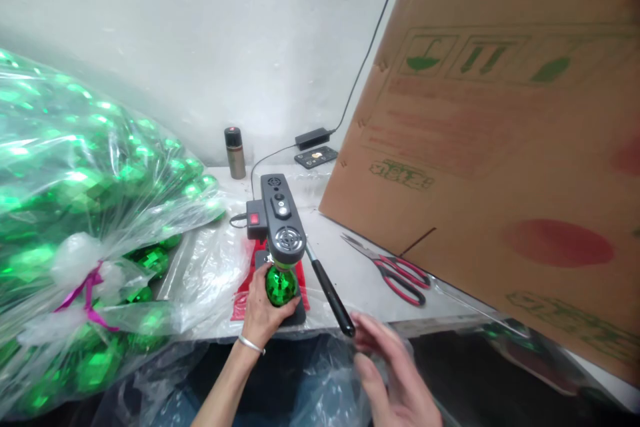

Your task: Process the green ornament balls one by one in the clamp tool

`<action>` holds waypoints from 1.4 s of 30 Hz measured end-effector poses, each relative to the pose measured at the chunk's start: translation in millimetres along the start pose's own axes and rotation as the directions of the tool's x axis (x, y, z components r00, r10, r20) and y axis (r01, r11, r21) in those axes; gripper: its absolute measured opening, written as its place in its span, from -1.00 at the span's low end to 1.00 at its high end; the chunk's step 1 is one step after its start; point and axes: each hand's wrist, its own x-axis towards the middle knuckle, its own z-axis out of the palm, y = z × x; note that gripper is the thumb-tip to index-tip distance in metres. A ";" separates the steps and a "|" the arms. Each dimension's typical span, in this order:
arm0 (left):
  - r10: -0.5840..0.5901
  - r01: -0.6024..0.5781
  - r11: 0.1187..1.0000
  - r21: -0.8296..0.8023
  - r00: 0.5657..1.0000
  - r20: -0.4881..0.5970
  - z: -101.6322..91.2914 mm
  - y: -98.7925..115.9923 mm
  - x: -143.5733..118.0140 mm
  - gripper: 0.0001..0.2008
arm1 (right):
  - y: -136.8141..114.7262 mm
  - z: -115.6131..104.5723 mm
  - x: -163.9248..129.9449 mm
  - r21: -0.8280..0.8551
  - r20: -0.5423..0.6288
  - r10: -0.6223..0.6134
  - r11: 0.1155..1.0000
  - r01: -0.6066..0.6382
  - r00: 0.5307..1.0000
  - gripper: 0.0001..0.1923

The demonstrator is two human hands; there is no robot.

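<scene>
My left hand (267, 310) has its fingers and thumb wrapped round a shiny green faceted ball ornament (281, 285). The ball sits under the front end of a black bench-top lever machine (283, 217). From the machine's right side a metal lever with a black grip (333, 297) slants toward me. Close to the end of that grip is my right hand (387, 367), slightly blurred, with fingers and thumb apart and nothing between them. Red sheeting (245, 297) lies beneath the machine's base.
On the left bulges a clear bag of green balls (85, 167), tied with purple ribbon (90, 293). Red-handled scissors (395, 270) lie right of the lever, before a large cardboard box (500, 147). Behind stand a small bottle (235, 153), a power adapter (314, 139) and a phone (316, 157).
</scene>
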 end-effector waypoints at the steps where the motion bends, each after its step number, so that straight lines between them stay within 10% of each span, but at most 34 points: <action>1: -0.019 0.019 1.000 -0.014 1.000 -0.001 0.3 -0.9 -0.1 -0.23 | -4.5 0.3 12.3 -0.028 0.003 -0.125 0.992 0.125 0.992 -0.65; 7: -0.033 0.033 0.999 -0.033 0.999 0.010 1.4 -0.9 0.3 -0.22 | -33.5 26.3 74.8 -0.069 0.013 -0.524 0.849 0.524 0.851 -0.47; 12: -0.035 0.036 0.999 -0.035 0.999 0.030 1.1 3.4 0.3 -0.24 | -45.7 44.0 93.9 0.027 0.134 -0.503 0.863 0.505 0.854 -0.86; 21: -0.038 0.039 0.999 -0.026 0.999 0.031 3.9 4.1 0.6 -0.24 | -25.9 70.5 77.7 0.176 0.017 -0.362 0.919 0.354 0.932 -0.69; 42: 0.059 -0.062 0.985 0.164 0.998 0.022 8.0 -7.1 -2.3 -0.23 | -27.5 79.2 78.4 0.174 -0.077 -0.394 0.899 0.402 0.916 -0.66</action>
